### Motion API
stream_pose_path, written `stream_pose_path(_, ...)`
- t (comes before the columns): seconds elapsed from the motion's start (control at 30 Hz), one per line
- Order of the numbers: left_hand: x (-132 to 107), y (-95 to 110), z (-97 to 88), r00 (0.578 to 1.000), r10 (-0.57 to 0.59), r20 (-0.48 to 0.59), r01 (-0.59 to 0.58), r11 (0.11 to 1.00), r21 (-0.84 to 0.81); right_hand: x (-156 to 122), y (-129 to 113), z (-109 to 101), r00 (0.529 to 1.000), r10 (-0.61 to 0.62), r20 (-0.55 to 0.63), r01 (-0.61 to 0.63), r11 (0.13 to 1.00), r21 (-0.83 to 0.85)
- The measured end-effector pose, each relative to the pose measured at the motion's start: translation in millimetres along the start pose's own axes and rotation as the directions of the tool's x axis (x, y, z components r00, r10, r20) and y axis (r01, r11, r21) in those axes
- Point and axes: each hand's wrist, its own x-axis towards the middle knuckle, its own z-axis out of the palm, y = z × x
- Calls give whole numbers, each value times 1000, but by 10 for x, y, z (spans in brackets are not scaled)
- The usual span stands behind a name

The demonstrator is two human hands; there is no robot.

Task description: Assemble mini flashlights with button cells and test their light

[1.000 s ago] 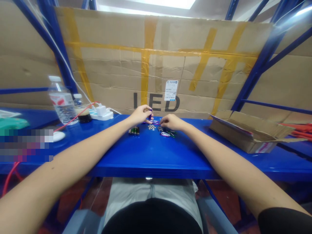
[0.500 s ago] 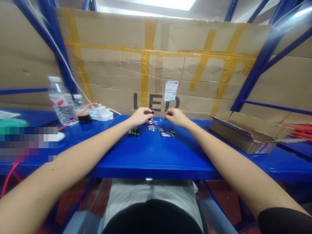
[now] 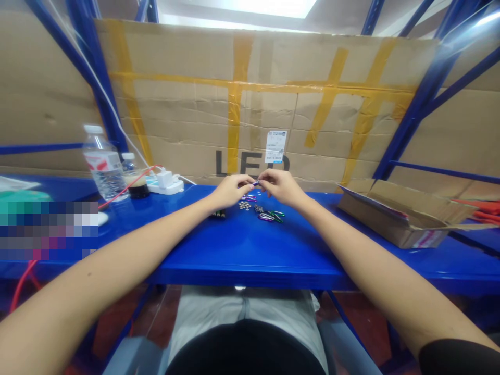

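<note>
Both my hands meet just above the far side of the blue table (image 3: 242, 250). My left hand (image 3: 230, 188) and my right hand (image 3: 282, 186) are closed in a pinch on a small purple carabiner (image 3: 255, 183) held between them. Under the hands lie a pile of small silver rings (image 3: 245, 205), another purple clip (image 3: 249, 198) and a purple and a green carabiner (image 3: 272, 215). A few dark batteries (image 3: 219, 213) lie beside my left forearm.
A water bottle (image 3: 104, 169), a small dark jar (image 3: 135, 183) and a white power strip (image 3: 166, 182) with a red cable stand at the left. An open cardboard box (image 3: 402, 216) sits at the right. A taped cardboard sheet (image 3: 253, 104) walls the back.
My right hand rose from the pile on the table and moved left to meet my left hand. Both now pinch the purple carabiner, which my left hand held alone before.
</note>
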Motion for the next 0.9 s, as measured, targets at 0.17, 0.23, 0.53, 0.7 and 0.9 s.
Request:
stream_pose_path(0.17, -26, 32, -8, 999, 7, 32, -8, 1000, 28, -14, -12, -45, 999, -44, 13, 45, 997, -59)
stream_pose_path(0.23, -19, 34, -11, 999, 45, 7, -46, 994, 98, -26, -14, -57, 998, -47, 41, 50, 996, -76)
stream_pose_path(0.53, -17, 59, -14, 995, 101, 15, -102, 964, 244, -77, -110, -123, 954, -236, 186, 285, 906, -313)
stream_pose_path(0.7, -37, 52, -7, 982, 188, 29, -188, 937, 294, -100, -138, -112, 963, -187, 193, 233, 938, -258)
stream_pose_path(0.9, -38, 78, -15, 955, 292, 45, -284, 868, 406, -115, -138, -87, 974, 34, 223, -62, 990, 123)
